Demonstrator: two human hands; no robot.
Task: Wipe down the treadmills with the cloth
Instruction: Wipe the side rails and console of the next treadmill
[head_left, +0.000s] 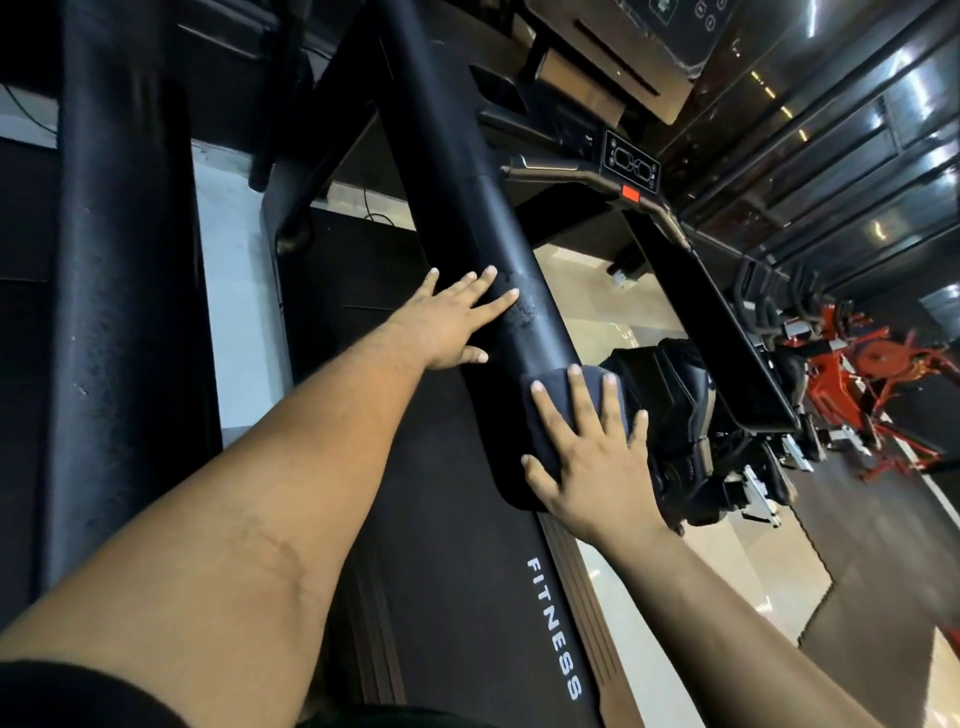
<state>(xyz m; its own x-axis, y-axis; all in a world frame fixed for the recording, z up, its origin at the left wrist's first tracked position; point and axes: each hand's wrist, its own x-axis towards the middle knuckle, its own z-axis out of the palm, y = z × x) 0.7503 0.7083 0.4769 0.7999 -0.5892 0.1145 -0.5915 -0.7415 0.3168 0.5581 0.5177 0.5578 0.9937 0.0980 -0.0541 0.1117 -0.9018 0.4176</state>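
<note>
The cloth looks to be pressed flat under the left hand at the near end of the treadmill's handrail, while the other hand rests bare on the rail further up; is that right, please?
Not quite: the head view shows the cloth under the right hand, fingers spread flat. The left hand rests bare on the handrail further up.

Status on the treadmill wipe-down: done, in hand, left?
Done: nothing provably clean. In hand: right hand presses the dark folded cloth on the black padded handrail; left hand rests flat higher up. Left: scuffed grey patch, console.
</note>
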